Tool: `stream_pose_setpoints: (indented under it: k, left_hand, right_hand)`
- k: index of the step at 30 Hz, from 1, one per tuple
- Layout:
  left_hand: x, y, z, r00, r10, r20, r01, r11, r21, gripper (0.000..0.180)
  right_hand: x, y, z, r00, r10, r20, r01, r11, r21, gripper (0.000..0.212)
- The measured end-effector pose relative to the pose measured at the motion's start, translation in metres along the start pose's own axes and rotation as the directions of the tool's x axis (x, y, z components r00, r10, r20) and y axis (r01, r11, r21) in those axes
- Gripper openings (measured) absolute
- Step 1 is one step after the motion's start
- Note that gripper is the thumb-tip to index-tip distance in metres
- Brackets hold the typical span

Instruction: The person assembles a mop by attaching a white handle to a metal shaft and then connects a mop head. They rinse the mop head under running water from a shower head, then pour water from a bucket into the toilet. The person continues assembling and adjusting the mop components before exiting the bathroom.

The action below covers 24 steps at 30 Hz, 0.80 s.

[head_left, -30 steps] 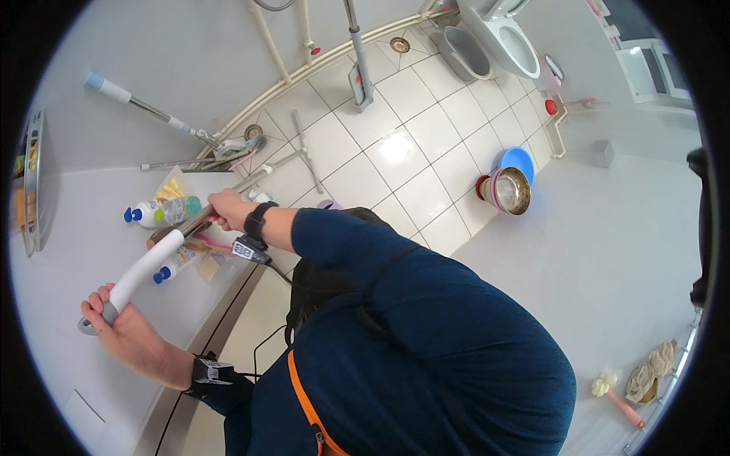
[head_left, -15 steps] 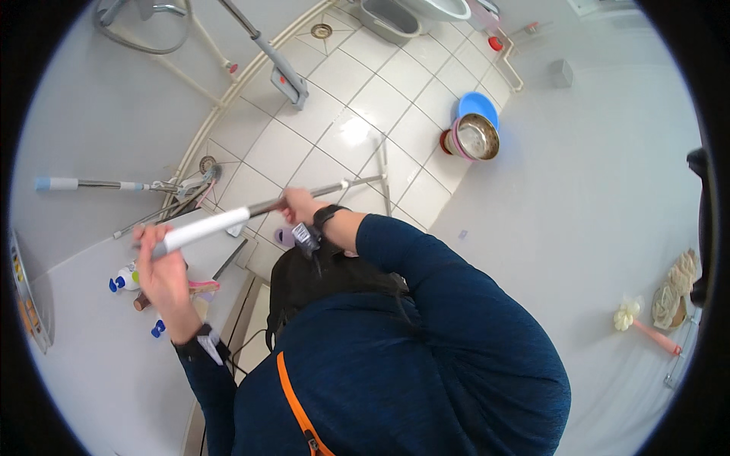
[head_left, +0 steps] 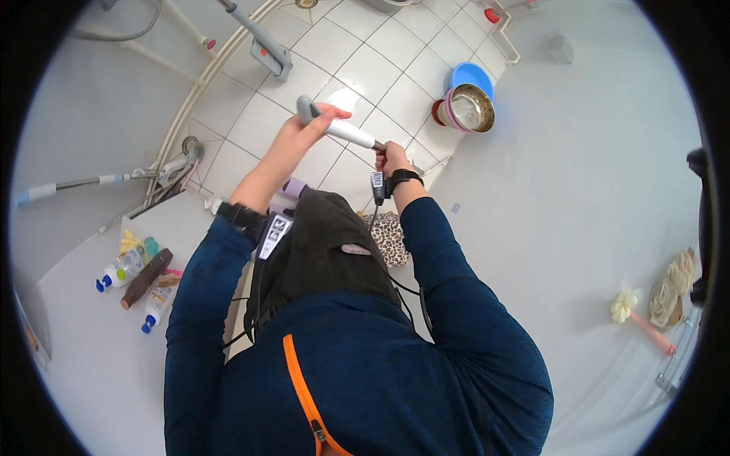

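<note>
A long-handled floor squeegee (head_left: 348, 131) with a white grip and grey end slants across the upper middle. My left hand (head_left: 308, 129) is closed round the grip by its grey end, with some fingers stretched along it. Lower down, where the white grip meets the metal pole, my right hand (head_left: 392, 156) is wrapped round it. The right hand and wrist hide most of the pole; a bit of the thin blade bar (head_left: 437, 166) shows beyond them, at the tiles. Both wrists wear black bands with small tagged devices.
Stacked basins (head_left: 471, 106) stand on the tiled floor (head_left: 365, 72) by the right wall. A grey flat-headed mop (head_left: 274, 59) leans at the upper left; another mop (head_left: 171, 173) lies by the left wall. Bottles (head_left: 122, 270) rest on the white ledge. Leopard-print cloth (head_left: 388, 237) shows beside me.
My left hand has swung up and right with the grip end, and my right hand has moved right. The pole now slopes down to the right. My view has shifted slightly.
</note>
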<state>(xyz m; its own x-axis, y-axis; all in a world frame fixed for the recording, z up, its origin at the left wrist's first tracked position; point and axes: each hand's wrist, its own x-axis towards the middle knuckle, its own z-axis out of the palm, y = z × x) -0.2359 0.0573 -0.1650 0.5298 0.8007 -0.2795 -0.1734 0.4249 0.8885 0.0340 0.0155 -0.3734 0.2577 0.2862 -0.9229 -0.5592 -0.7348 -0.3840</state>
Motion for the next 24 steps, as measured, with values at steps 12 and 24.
stream_pose_setpoints:
  k: [12, 24]
  left_hand:
    - [-0.096, 0.017, -0.093, 0.624, 0.51, -0.592, -0.178, 0.83, 0.529, 0.017]
    - [-0.317, 0.15, -0.125, -0.156, 0.561, -0.813, -0.561, 0.627, 0.54, 0.039]
  right_hand:
    - [-0.047, 0.064, 0.141, 0.888, 0.215, 0.407, -0.059, 0.931, -0.361, 0.024]
    - [-0.243, 0.219, 0.388, 0.545, 0.609, 0.576, 0.155, 0.602, -0.783, 0.025]
